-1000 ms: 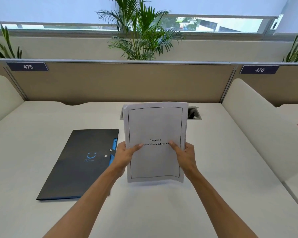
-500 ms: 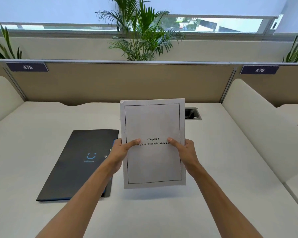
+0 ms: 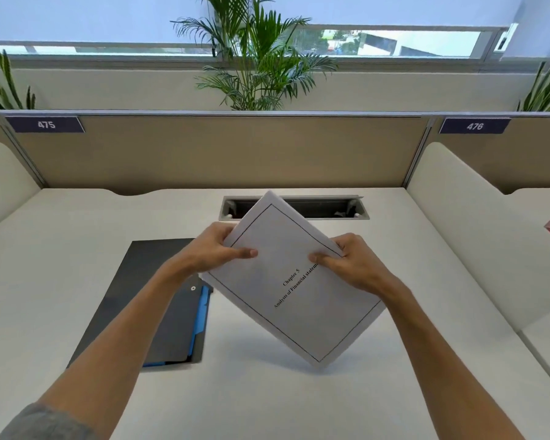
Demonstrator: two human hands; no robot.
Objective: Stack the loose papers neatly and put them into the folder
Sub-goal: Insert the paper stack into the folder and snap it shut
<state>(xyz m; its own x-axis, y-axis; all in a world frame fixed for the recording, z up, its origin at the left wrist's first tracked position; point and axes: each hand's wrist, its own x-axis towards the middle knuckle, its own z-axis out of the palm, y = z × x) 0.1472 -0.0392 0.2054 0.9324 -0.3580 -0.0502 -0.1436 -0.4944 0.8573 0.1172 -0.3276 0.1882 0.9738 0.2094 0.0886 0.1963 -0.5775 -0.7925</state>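
A pale, off-white desk [image 3: 267,401] fills the lower half of the view, smooth and matte, with a soft shadow under the raised stack of papers [image 3: 294,281]. The left hand [image 3: 210,252] and the right hand [image 3: 354,265] both pinch that stack, thumbs on the printed face, fingers hidden behind; the grip is tight on the sheets at their upper edges. The stack is held off the desk and tilted, one corner pointing toward 12 o'clock and the opposite corner toward 5 o'clock (the title line reads "Chapter 5", running slantwise).

At 9 o'clock from the papers lies the dark folder [image 3: 159,315], flat on the desk, a blue inner edge showing along its right side and a small snap button near its flap. The left forearm crosses above it. Whether the papers' left corner touches the folder I cannot tell.

Toward 12 o'clock a grey cable slot [image 3: 327,208] is cut into the desk, partly covered by the papers' top corner. Behind it stands a tan partition [image 3: 235,154] with number plates 475 [image 3: 46,124] and 476 [image 3: 474,126]. A palm plant [image 3: 258,58] rises beyond it against a long window [image 3: 394,42]. Curved cream side dividers [image 3: 451,223] close the desk at 3 and 9 o'clock.
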